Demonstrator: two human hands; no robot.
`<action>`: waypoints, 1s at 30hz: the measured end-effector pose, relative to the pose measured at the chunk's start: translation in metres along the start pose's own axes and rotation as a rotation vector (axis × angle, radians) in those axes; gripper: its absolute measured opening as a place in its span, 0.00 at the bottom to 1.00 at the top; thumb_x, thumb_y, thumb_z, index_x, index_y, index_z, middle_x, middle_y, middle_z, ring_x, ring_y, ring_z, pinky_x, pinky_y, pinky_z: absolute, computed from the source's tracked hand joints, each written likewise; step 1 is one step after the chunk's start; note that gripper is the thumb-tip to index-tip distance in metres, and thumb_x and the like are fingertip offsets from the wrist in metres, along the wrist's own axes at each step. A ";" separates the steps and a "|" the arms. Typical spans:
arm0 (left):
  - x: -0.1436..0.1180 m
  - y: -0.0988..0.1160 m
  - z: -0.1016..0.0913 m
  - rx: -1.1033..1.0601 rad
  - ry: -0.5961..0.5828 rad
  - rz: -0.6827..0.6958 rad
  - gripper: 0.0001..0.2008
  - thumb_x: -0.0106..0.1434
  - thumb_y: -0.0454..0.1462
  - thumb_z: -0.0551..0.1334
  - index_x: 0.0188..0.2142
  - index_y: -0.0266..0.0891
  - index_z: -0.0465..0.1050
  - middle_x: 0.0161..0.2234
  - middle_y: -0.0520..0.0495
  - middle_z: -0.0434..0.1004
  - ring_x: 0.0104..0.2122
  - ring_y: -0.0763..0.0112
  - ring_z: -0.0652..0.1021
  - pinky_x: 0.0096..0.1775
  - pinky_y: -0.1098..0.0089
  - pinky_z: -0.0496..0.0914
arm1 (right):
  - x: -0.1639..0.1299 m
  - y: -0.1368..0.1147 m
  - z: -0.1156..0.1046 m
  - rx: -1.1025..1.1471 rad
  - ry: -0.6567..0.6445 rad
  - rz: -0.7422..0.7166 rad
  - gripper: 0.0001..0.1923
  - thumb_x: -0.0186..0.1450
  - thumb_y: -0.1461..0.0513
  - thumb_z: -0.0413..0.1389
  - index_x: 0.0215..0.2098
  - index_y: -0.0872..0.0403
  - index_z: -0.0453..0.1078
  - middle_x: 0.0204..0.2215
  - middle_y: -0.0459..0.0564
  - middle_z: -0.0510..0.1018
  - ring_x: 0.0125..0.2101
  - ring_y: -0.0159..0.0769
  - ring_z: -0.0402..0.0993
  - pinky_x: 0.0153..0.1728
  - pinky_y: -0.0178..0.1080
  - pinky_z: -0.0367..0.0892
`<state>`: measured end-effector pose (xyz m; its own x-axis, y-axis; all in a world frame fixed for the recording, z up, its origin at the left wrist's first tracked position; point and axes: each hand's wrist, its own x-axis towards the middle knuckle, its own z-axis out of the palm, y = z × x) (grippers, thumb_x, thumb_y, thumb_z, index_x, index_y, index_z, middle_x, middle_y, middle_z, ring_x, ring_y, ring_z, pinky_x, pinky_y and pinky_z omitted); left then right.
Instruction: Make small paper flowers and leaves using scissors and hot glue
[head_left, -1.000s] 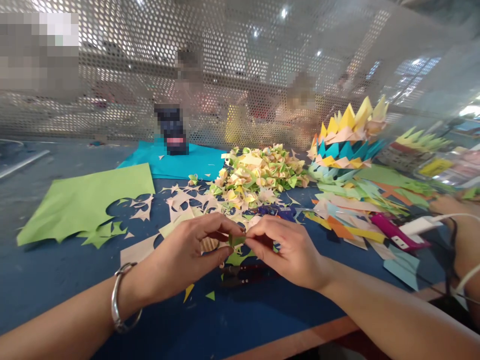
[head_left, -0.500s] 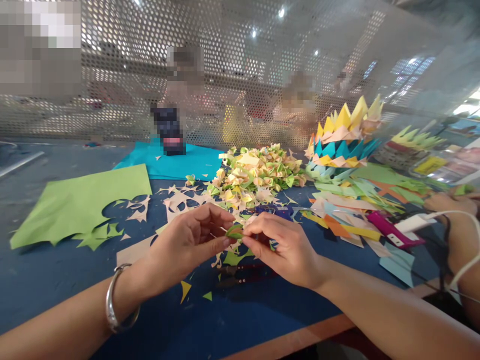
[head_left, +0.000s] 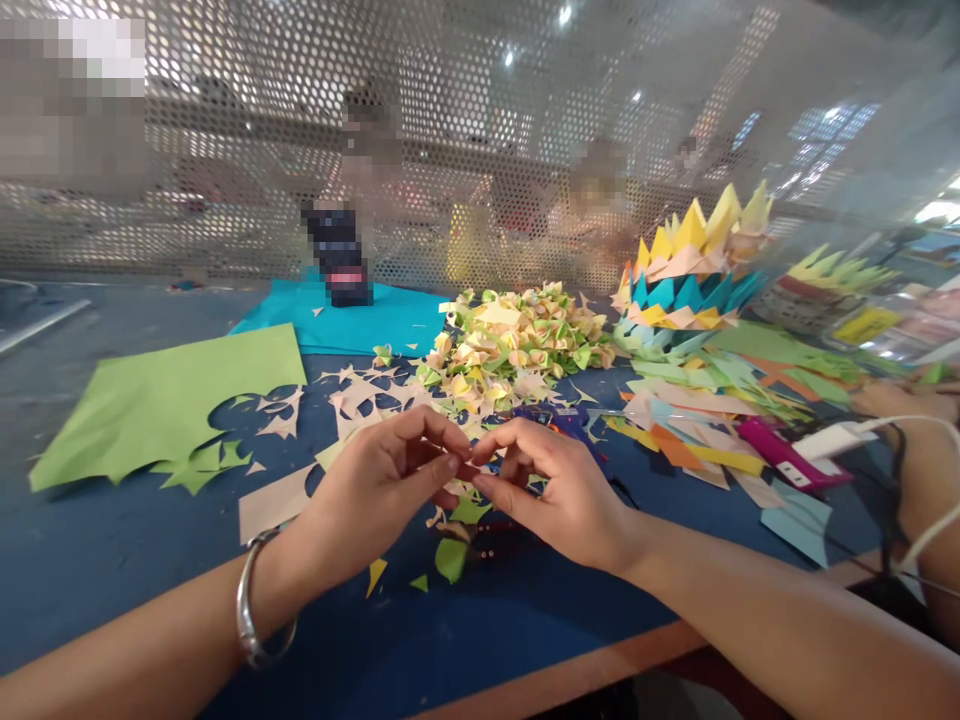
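My left hand (head_left: 397, 470), with a silver bangle on the wrist, has its fingers curled and thumb against them. Facing it, my right hand (head_left: 551, 490) bends thumb and forefinger toward the same spot. The fingertips of both hands nearly meet; anything between them is too small or hidden to make out. Just below lies or drops a rounded green paper piece (head_left: 451, 559); I cannot tell whether it touches the table. Behind the hands is a heap of small curled paper pieces (head_left: 525, 340) in green, cream and peach. A blue tool (head_left: 570, 420) is partly covered by my right hand.
Green sheet (head_left: 172, 400) with cut-out edges, turquoise sheet (head_left: 375, 325) and peach offcuts (head_left: 367, 400) lie leftward. On the right stand a tiered folded-paper piece (head_left: 690, 270), paper strips (head_left: 697, 440), a magenta device (head_left: 784, 455) with a white plug, and another person's arm (head_left: 915, 470).
A green paper piece was between my fingertips; now it is no longer visible there, and a rounded green piece shows below the hands. Both hands stay close together.
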<state>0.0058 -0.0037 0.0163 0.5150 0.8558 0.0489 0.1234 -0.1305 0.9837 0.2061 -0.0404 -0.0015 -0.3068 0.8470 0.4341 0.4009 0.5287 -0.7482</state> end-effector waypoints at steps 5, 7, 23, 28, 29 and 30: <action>0.005 -0.005 -0.007 0.096 0.093 -0.021 0.09 0.62 0.42 0.62 0.38 0.39 0.70 0.31 0.49 0.75 0.29 0.70 0.78 0.27 0.71 0.73 | 0.004 0.003 0.000 -0.058 -0.052 -0.040 0.03 0.69 0.64 0.56 0.37 0.55 0.72 0.29 0.47 0.76 0.25 0.29 0.71 0.26 0.33 0.69; 0.005 -0.003 -0.011 0.236 0.135 0.054 0.07 0.61 0.39 0.62 0.37 0.39 0.71 0.29 0.51 0.74 0.25 0.73 0.74 0.26 0.72 0.70 | 0.004 0.005 0.000 -0.079 -0.085 -0.045 0.04 0.70 0.64 0.55 0.37 0.55 0.72 0.29 0.47 0.76 0.26 0.29 0.71 0.26 0.34 0.68; -0.036 0.020 0.011 0.815 -0.603 0.148 0.04 0.60 0.35 0.69 0.35 0.45 0.78 0.41 0.51 0.78 0.33 0.67 0.79 0.33 0.69 0.70 | -0.002 0.004 -0.004 -0.148 -0.070 -0.153 0.05 0.71 0.64 0.54 0.40 0.55 0.72 0.32 0.50 0.78 0.29 0.32 0.72 0.31 0.36 0.70; -0.036 0.015 0.009 0.890 -0.642 0.256 0.09 0.66 0.29 0.61 0.31 0.41 0.75 0.39 0.51 0.77 0.31 0.72 0.77 0.31 0.72 0.68 | -0.001 0.005 -0.006 -0.156 -0.083 -0.160 0.05 0.71 0.64 0.54 0.40 0.55 0.72 0.31 0.49 0.77 0.28 0.31 0.71 0.29 0.36 0.69; -0.037 0.015 0.009 0.893 -0.657 0.258 0.10 0.66 0.27 0.61 0.31 0.41 0.74 0.39 0.52 0.77 0.32 0.72 0.77 0.32 0.73 0.68 | -0.001 0.005 -0.006 -0.159 -0.080 -0.172 0.05 0.71 0.64 0.54 0.40 0.54 0.72 0.32 0.49 0.77 0.28 0.32 0.71 0.30 0.36 0.69; -0.038 0.016 0.008 0.905 -0.663 0.262 0.10 0.66 0.26 0.62 0.31 0.41 0.74 0.39 0.52 0.77 0.34 0.71 0.78 0.33 0.73 0.68 | 0.000 0.005 -0.006 -0.163 -0.076 -0.184 0.05 0.71 0.65 0.53 0.40 0.54 0.72 0.32 0.49 0.77 0.29 0.32 0.71 0.30 0.36 0.69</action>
<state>-0.0047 -0.0419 0.0286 0.9265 0.3526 -0.1311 0.3720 -0.8065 0.4594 0.2136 -0.0378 -0.0018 -0.4490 0.7323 0.5120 0.4642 0.6808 -0.5666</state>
